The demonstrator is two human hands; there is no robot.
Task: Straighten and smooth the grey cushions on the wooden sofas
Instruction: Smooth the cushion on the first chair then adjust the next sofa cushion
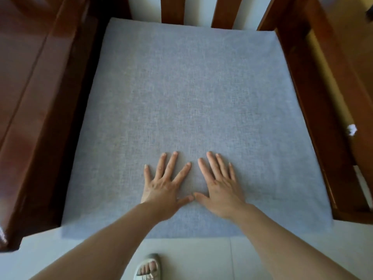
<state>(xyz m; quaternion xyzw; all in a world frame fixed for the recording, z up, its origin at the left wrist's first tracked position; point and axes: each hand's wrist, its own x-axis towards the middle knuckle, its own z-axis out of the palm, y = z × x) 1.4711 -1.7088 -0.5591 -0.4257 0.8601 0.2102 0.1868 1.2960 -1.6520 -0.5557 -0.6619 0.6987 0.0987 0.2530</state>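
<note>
**Both palms flat on the seat cushion**

While the camera looks straight down, a person's left hand [163, 187] and right hand [219, 185] lie side by side on a flat, square, grey woven-fabric cushion [193, 93] that fills the seat of a dark, glossy red-brown wooden sofa frame [314, 110]. Both hands are spread, fingers straight and fanned, gripping nothing; palms and fingers press flat against the cloth. Thumb tips meet between the two hands, touching or very nearly so. Fingertips point away from the person, toward the upright wooden back slats [172, 9] at the far edge of the cushion.

Most of the grey fabric stretches beyond the fingertips, smooth and without visible folds, reaching the slats. More of it runs out to either side of the little fingers, up to the wooden armrest [36, 102] on the left and the frame rail on the right. Behind the wrists, the cushion's near edge overhangs a pale tiled floor [84, 251]. Bare forearms cross that edge to reach the hands.

Below the wrists, between the two forearms, a foot in a white open-toed sandal [148, 268] stands on the tiles. Well to the right of the right hand's fingers, a small white crumpled scrap [351, 129] sits beside the frame rail; what it is cannot be told.
</note>
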